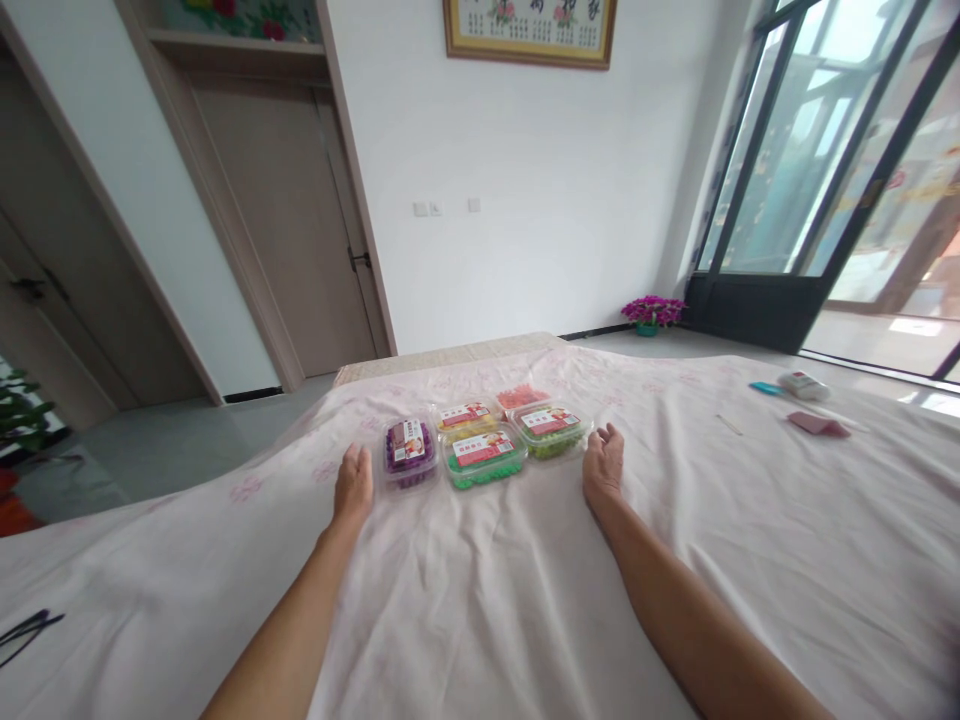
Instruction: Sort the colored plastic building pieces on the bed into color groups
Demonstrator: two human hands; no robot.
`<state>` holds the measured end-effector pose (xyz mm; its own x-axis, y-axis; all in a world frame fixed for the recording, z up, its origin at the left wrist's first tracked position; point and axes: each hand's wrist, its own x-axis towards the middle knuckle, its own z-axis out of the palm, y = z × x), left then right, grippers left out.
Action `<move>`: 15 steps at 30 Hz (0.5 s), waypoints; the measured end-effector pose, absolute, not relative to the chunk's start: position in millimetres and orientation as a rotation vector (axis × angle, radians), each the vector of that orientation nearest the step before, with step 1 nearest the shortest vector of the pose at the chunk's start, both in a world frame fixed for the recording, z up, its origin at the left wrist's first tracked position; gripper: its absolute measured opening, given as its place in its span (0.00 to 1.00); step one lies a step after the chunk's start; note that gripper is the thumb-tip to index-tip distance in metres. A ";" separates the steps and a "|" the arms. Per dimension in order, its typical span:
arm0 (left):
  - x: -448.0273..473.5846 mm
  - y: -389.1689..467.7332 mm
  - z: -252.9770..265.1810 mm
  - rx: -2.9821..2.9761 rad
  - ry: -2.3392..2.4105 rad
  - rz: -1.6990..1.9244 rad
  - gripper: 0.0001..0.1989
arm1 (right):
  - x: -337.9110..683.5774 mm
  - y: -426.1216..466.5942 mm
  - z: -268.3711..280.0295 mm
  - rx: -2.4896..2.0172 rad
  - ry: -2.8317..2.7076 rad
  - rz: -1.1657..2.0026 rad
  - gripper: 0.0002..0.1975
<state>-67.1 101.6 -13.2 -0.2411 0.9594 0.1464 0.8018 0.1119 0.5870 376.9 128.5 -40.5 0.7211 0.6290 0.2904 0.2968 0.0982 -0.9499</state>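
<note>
Several clear plastic boxes with printed labels stand close together on the pale bedsheet. At the left is a box of purple pieces (pixel 410 453), and beside it a box of green pieces (pixel 484 456). Behind these sits a box of yellow pieces (pixel 462 416); a box of light green pieces (pixel 551 430) is at the right. Pink-red pieces (pixel 522 397) show at the back, their container partly hidden. My left hand (pixel 353 482) rests upright just left of the purple box, fingers extended. My right hand (pixel 604 460) is beside the light green box, fingers loosely bent and holding nothing visible.
On the right of the sheet (pixel 465 600) lie a pink folded piece (pixel 819 425), a white packet (pixel 804 386), a blue flat item (pixel 765 388) and a thin stick (pixel 729 425). Dark-framed glasses (pixel 30 628) lie at the left edge.
</note>
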 end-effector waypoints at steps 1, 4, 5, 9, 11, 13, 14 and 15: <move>-75.1 90.8 -15.3 1.717 2.177 0.836 0.34 | 377.6 127.4 -40.4 -1.501 -0.805 0.283 0.32; -104.2 58.9 -25.4 1.806 2.356 0.602 0.33 | 380.3 120.8 -39.2 -1.532 -0.858 0.271 0.33; -115.2 49.4 -29.5 1.877 2.400 0.470 0.32 | 382.1 117.3 -38.8 -1.551 -0.887 0.267 0.34; -161.2 20.4 -42.3 2.011 2.441 0.229 0.32 | 398.5 97.4 -38.0 -1.648 -1.098 0.189 0.33; -184.2 9.9 -45.9 2.054 2.426 0.209 0.32 | 413.5 85.2 -38.2 -1.737 -1.223 0.107 0.32; -206.4 0.5 -48.8 2.088 2.400 0.198 0.32 | 432.5 73.2 -38.7 -1.876 -1.310 0.025 0.31; -217.1 -4.0 -50.2 2.091 2.394 0.193 0.32 | 443.2 67.4 -39.3 -1.958 -1.332 -0.009 0.31; -227.3 -8.3 -51.3 2.085 2.397 0.188 0.32 | 454.3 61.8 -40.0 -2.031 -1.335 -0.035 0.30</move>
